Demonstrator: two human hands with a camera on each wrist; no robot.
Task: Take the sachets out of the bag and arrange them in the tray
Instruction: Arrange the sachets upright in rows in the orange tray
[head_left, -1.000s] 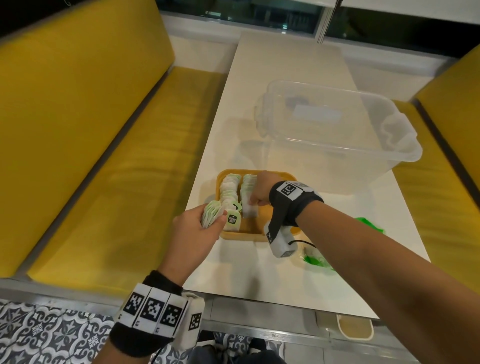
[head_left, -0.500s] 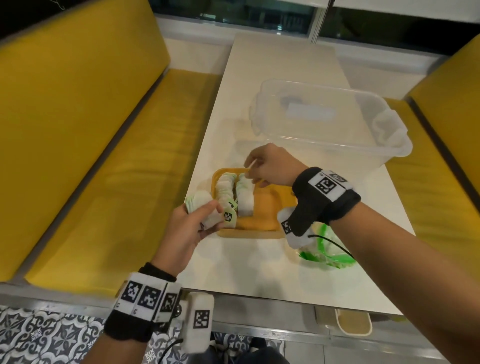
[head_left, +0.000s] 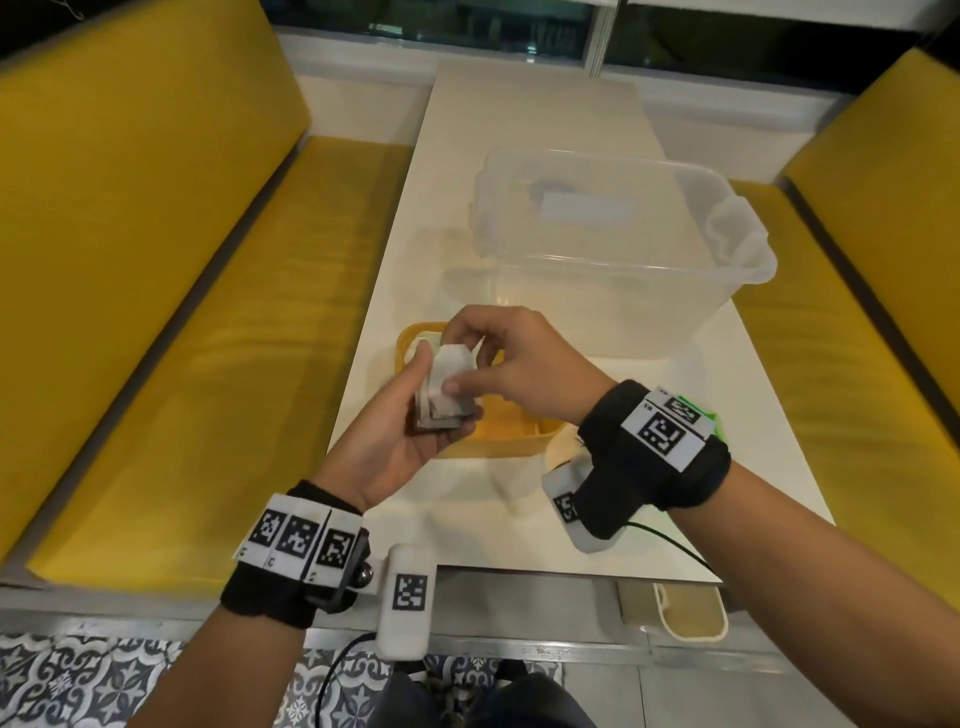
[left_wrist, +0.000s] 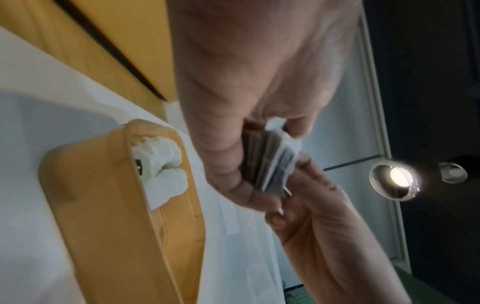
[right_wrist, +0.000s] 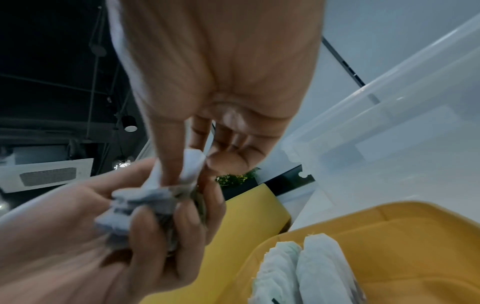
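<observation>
While a stack of sachets is gripped in the left hand above the yellow tray, its top sachet is pinched by the right hand. Through the left wrist camera, two rows of sachets are seen lying in the tray. Through the right wrist camera, the pinch by thumb and forefinger is confirmed.

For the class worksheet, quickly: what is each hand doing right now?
Left hand: closed, gripping a stack of sachets.
Right hand: closed, pinching the top sachet of that stack.

Head downward; wrists close, upward
</observation>
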